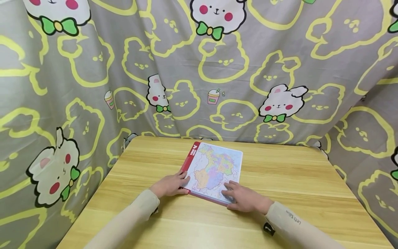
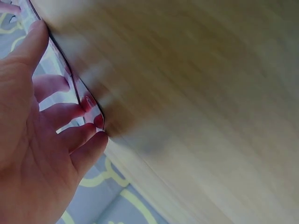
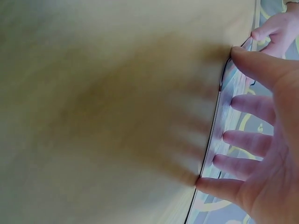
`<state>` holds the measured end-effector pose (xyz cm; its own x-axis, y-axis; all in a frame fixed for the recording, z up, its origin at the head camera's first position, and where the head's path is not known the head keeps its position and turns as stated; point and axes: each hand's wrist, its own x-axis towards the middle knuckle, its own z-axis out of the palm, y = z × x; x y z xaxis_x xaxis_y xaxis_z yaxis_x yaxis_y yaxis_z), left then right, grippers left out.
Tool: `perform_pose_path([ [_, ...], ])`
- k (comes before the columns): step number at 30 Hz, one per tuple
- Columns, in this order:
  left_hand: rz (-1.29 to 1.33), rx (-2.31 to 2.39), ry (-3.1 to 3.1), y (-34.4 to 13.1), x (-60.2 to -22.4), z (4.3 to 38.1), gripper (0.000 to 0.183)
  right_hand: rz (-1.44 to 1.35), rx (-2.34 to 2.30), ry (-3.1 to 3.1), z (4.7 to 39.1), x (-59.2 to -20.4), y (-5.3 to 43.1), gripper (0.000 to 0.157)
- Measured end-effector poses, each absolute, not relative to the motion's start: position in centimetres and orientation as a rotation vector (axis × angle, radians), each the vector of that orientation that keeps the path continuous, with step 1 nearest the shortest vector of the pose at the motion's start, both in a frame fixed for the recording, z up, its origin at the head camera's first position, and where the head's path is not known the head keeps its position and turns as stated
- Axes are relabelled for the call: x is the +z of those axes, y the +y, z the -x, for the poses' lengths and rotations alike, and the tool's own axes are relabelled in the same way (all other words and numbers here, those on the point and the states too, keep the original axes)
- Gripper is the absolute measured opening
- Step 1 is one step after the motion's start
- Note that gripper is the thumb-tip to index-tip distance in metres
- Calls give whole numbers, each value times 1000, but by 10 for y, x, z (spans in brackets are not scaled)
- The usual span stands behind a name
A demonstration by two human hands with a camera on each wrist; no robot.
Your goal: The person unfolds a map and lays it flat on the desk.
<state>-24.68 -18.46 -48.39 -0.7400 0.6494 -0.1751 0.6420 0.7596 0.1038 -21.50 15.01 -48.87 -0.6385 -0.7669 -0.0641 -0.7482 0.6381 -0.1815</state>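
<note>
Lying in the frame's lower middle, the map (image 1: 214, 164) is touched near its lower corners by the left hand (image 1: 171, 184) and right hand (image 1: 246, 197), fingers spread, nothing pinched. Seemingly light, stiff and slick, it is best taken by opposite edges.

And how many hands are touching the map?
2: the left hand at the near left corner of the map, the right hand at its near right corner.
</note>
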Motion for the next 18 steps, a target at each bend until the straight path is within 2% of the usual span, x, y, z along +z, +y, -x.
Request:
perform_pose_path([
  [18, -947, 30, 2768, -176, -483, 239, 67, 1293, -218, 2723, 231, -492, 155, 58],
])
